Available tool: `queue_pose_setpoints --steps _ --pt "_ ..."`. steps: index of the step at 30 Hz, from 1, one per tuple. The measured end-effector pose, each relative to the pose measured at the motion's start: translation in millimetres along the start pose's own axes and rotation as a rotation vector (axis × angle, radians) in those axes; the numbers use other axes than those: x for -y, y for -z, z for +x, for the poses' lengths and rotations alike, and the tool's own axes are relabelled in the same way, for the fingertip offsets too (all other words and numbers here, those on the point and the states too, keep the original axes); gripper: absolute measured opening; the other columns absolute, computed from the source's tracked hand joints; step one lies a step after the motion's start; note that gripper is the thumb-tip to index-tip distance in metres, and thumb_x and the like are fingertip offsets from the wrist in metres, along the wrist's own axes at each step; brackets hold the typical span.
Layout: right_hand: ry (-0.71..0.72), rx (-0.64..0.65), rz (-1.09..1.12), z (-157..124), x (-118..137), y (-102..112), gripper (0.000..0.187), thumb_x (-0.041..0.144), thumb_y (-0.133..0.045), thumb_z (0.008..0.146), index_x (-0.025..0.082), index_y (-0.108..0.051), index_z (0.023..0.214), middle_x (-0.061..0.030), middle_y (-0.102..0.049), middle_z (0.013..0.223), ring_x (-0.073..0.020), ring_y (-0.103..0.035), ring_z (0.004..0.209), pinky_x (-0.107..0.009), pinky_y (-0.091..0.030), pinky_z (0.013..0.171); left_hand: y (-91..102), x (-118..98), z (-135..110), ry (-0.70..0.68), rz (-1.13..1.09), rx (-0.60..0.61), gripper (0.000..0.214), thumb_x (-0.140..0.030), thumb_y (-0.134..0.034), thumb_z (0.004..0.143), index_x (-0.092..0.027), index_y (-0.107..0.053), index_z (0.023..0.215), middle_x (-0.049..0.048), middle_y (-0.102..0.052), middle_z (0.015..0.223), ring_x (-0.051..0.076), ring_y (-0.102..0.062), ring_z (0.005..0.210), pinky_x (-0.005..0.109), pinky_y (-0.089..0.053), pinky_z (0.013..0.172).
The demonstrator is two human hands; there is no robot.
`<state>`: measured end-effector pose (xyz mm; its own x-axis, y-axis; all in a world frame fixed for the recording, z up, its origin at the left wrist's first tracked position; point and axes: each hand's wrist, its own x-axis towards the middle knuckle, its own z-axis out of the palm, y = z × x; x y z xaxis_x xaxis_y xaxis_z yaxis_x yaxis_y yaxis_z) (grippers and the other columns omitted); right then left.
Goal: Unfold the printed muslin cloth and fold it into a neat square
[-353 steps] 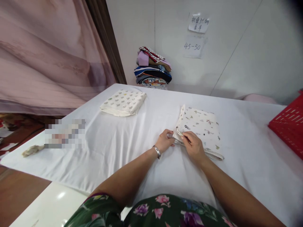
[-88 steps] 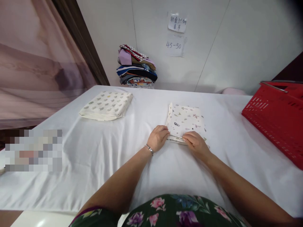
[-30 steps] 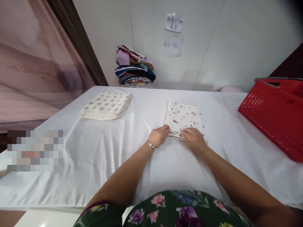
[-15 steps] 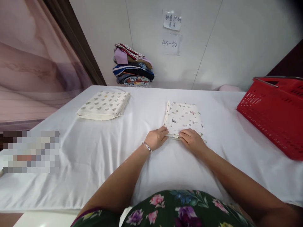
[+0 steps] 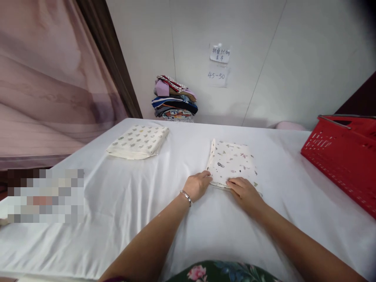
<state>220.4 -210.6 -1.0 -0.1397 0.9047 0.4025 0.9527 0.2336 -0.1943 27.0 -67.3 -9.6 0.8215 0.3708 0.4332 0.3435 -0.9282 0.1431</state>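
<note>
A folded white cloth with small printed figures (image 5: pixel 232 162) lies on the table covered in white sheet (image 5: pixel 132 196), right of the middle. My left hand (image 5: pixel 197 185), with a bracelet on the wrist, curls its fingers on the cloth's near left corner. My right hand (image 5: pixel 244 191) rests beside it, fingers bent and pressed on the cloth's near edge. A second folded cloth with a grey leaf print (image 5: pixel 138 141) lies apart at the far left.
A red plastic basket (image 5: pixel 345 156) stands at the right edge. A stack of coloured folded fabrics (image 5: pixel 175 98) sits against the back wall under two paper notes (image 5: pixel 219 64). A pink curtain (image 5: pixel 49 78) hangs on the left.
Both hands have stayed on the near edge of the printed cloth with only small shifts of the fingers. The camera has tilted, so everything sits lower in view.
</note>
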Motion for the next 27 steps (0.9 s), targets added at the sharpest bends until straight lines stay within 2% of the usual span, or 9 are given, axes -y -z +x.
queue_pose_setpoints --steps 5,8,11,13,14,17,20,24,27 --pt "-0.146 0.079 0.173 20.7 12.6 25.5 0.027 0.028 -0.041 0.090 0.025 -0.057 0.111 -0.0049 -0.058 0.115 -0.0203 -0.053 0.105 -0.037 -0.048 0.086 1.5 -2.7 0.1 0.035 -0.011 0.078 0.022 -0.018 -0.044 0.086 -0.025 -0.060 0.098 -0.0011 -0.059 0.113 0.011 -0.061 0.076 0.021 -0.045 0.059" --pt "-0.175 0.153 0.198 37.7 13.6 29.4 0.040 0.038 -0.035 0.092 0.025 -0.047 0.128 -0.0038 -0.042 0.137 -0.0219 -0.037 0.126 -0.039 -0.036 0.102 4.4 -3.2 0.2 0.050 -0.018 0.115 0.024 -0.018 -0.042 0.086 -0.026 -0.060 0.100 -0.0017 -0.059 0.114 0.010 -0.061 0.076 0.021 -0.045 0.060" --pt "-0.154 0.414 0.249 47.1 4.9 22.0 0.059 0.052 -0.034 0.090 0.024 -0.029 0.141 -0.0021 -0.019 0.149 -0.0242 -0.013 0.136 -0.045 -0.016 0.111 5.9 -3.2 0.0 0.076 -0.034 0.124 0.023 -0.019 -0.043 0.086 -0.027 -0.060 0.100 -0.0020 -0.059 0.114 0.011 -0.061 0.078 0.022 -0.045 0.060" --pt "-0.168 0.577 0.322 49.0 -3.4 17.8 0.063 0.057 -0.033 0.088 0.025 -0.025 0.142 -0.0011 -0.013 0.150 -0.0247 -0.008 0.137 -0.047 -0.009 0.112 5.6 -3.1 -0.1 0.087 -0.054 0.120 0.022 -0.019 -0.045 0.086 -0.026 -0.060 0.099 -0.0021 -0.059 0.113 0.012 -0.061 0.078 0.022 -0.045 0.062" --pt "-0.191 0.615 0.370 49.6 -7.4 17.2 0.062 0.058 -0.031 0.088 0.027 -0.026 0.141 -0.0001 -0.013 0.150 -0.0247 -0.008 0.137 -0.047 -0.010 0.111 5.2 -3.0 -0.1 0.092 -0.067 0.117 0.022 -0.018 -0.045 0.085 -0.026 -0.060 0.099 -0.0021 -0.059 0.112 0.012 -0.061 0.078 0.022 -0.045 0.062" --pt "-0.283 0.579 0.478 55.6 -17.6 20.2 0.058 0.059 -0.027 0.089 0.032 -0.029 0.140 0.0042 -0.014 0.150 -0.0230 -0.010 0.137 -0.045 -0.019 0.110 3.8 -2.6 0.1 0.103 -0.109 0.110 0.023 -0.015 -0.047 0.082 -0.026 -0.061 0.097 -0.0016 -0.060 0.110 0.011 -0.061 0.076 0.022 -0.046 0.064" --pt "-0.312 0.491 0.381 73.1 -28.5 18.3 0.061 0.060 -0.026 0.088 0.030 -0.027 0.141 0.0036 -0.013 0.150 -0.0214 -0.008 0.137 -0.042 -0.015 0.111 2.8 -2.1 0.2 0.109 -0.146 0.095 0.023 -0.014 -0.048 0.081 -0.025 -0.062 0.095 -0.0010 -0.060 0.108 0.011 -0.061 0.076 0.022 -0.046 0.065" --pt "-0.298 0.428 0.117 105.2 -48.1 -7.3 0.070 0.061 -0.021 0.088 0.018 -0.021 0.144 -0.0052 -0.008 0.150 -0.0227 -0.004 0.137 -0.042 -0.011 0.111 2.2 -1.6 0.0 0.113 -0.174 0.075 0.024 -0.012 -0.048 0.079 -0.025 -0.063 0.092 -0.0022 -0.061 0.106 0.010 -0.061 0.074 0.022 -0.046 0.066" --pt "-0.290 0.438 -0.038 119.4 -60.1 -30.3 0.071 0.059 -0.018 0.089 0.015 -0.018 0.144 -0.0076 -0.009 0.150 -0.0240 -0.004 0.137 -0.046 -0.010 0.110 2.3 -1.4 0.1 0.132 -0.197 0.063 0.022 -0.012 -0.049 0.078 -0.025 -0.063 0.090 -0.0030 -0.061 0.103 0.011 -0.061 0.074 0.022 -0.046 0.065"
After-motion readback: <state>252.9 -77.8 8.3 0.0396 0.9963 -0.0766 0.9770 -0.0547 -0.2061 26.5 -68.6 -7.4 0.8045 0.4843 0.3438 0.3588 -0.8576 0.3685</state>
